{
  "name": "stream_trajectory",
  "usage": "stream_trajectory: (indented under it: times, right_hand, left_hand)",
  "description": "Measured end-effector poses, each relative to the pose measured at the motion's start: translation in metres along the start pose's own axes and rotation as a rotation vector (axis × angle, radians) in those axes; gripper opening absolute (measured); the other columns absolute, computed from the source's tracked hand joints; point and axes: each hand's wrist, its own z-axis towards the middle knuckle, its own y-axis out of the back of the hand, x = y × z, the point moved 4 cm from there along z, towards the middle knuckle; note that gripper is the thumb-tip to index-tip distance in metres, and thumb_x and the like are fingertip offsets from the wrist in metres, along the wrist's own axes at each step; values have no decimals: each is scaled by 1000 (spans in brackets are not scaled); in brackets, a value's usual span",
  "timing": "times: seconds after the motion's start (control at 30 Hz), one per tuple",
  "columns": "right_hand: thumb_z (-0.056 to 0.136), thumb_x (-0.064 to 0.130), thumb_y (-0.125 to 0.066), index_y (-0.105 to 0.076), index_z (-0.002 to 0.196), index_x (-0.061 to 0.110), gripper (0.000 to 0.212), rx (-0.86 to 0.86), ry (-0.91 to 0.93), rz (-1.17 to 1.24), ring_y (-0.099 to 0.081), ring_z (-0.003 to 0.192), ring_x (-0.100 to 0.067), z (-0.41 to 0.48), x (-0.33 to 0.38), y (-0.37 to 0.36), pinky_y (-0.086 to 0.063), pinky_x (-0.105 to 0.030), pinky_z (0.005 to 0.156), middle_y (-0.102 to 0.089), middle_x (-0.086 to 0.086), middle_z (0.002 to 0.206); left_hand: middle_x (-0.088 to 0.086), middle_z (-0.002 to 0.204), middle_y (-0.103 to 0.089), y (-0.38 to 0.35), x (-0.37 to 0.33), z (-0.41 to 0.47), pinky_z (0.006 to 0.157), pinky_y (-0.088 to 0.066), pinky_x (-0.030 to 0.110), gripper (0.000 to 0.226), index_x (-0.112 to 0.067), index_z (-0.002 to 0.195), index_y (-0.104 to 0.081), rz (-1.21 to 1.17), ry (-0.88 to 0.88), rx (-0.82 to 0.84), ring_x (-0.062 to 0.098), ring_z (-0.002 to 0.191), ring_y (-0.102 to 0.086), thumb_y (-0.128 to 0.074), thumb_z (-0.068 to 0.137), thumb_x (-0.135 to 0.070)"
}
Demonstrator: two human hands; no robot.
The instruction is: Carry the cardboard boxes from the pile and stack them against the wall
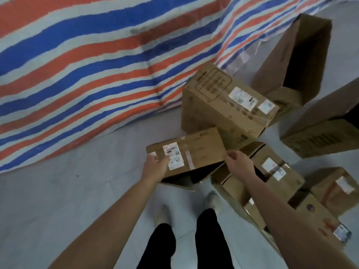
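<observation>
Box work, looking down past my own arms. Flat cardboard box is up off the grey floor, held between both hands in front of my shoes, its far end tipped slightly upward. White shipping label faces up near the left end. The near end of the box gapes open, dark inside.

Left hand: thumb lies on top beside the label, and the fingers wrap under the left end, a firm grasp. Right hand: fingers curled, pinching the box's right corner edge.

Pile sits to my right and ahead:
- large printed box just behind the held one, with two white labels on its top face
- tall open box beyond it, standing on end, its hollow side dark
- long box at the right edge, tilted
- taped box just under my right forearm, with clear tape over its label
- red-taped box further right
- low box nearest my right elbow

I cannot tell whether the held box touches the large printed box.

Striped tarp in red, blue and white fills the upper left, with its lower edge lying on the floor. Black trouser legs show at the bottom.
</observation>
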Motion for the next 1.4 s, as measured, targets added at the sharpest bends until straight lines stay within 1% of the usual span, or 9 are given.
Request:
stream_trajectory:
  times: [0.2, 0.33, 0.4, 0.57, 0.77, 0.87, 1.13, 1.23, 1.4]
  right_hand:
    - [99, 40, -50, -31, 156, 13, 66, 125, -174, -114, -38, 138, -40, 131, -50, -63, -36, -48, 113, -34, -19, 154]
    - [99, 48, -46, -15, 160, 15, 75, 79, -162, -149, -45, 134, -41, 159, -76, -99, -41, -49, 107, -38, -17, 154]
    - [99, 61, -39, -33, 153, 15, 71, 46, -117, -264, -57, 119, -39, 154, -85, -113, -47, -46, 95, -53, -16, 139]
    - [89, 83, -22, -67, 98, 22, 76, 219, 5, -572, -63, 88, -28, 120, -98, -131, -52, -37, 79, -68, -5, 98]
    - [87, 69, -60, -21, 157, 21, 94, 72, 81, -279, -38, 139, -35, 139, -77, -134, -39, -48, 106, -33, -11, 153]
    - [91, 63, -59, -9, 161, 22, 95, 198, 85, -263, -28, 146, -34, 144, -67, -153, -30, -48, 115, -22, -10, 161]
    - [90, 68, -56, -2, 160, 39, 93, 15, 175, -184, -16, 151, -38, 161, -22, -147, -23, -57, 119, -10, -10, 167]
    - [88, 74, -54, -5, 160, 42, 93, 6, 247, -318, -8, 153, -40, 173, -4, -145, -12, -65, 120, -6, -11, 168]
    - [77, 85, -53, -3, 161, 38, 108, 159, 323, -460, -5, 156, -29, 186, 21, -164, -5, -64, 121, -8, -1, 170]
  left_hand:
    - [8, 139, -46, -76, 103, 63, 103, -47, 51, 92, -18, 149, -23, -198, 422, 18, 31, 122, -50, -66, 77, -55]
    - [12, 139, -45, -121, 140, 85, 81, -54, 40, 96, -16, 155, -6, -324, 587, 70, 33, 116, -56, -65, 89, -52]
    - [8, 148, -39, -132, 145, 102, 88, -54, 47, 106, -24, 156, -10, -378, 591, 51, 34, 122, -53, -67, 79, -67]
    - [-4, 148, -43, -110, 140, 146, 102, -46, 54, 116, -35, 150, -33, -241, 426, -40, 30, 134, -44, -69, 53, -87]
    - [-2, 143, -54, -63, 163, 210, 95, -55, 45, 152, -23, 154, -24, -75, 255, -124, 24, 126, -56, -86, 26, -79]
    - [3, 158, -34, -49, 124, 203, 114, -37, 45, 152, -21, 154, 20, 77, 96, -96, 26, 142, -38, -93, 57, -48]
    - [-2, 167, 1, -96, 98, 194, 116, -32, 44, 126, -33, 156, 12, 530, -444, 297, 26, 145, -30, -85, 75, -34]
    - [3, 166, -11, -112, 101, 171, 114, -33, 47, 115, -30, 157, 8, 654, -662, 257, 30, 142, -36, -77, 81, -43]
    - [12, 165, 2, -86, 168, 136, 117, -2, 50, 130, -28, 155, 10, 457, -167, -306, 31, 152, -6, -65, 64, -83]
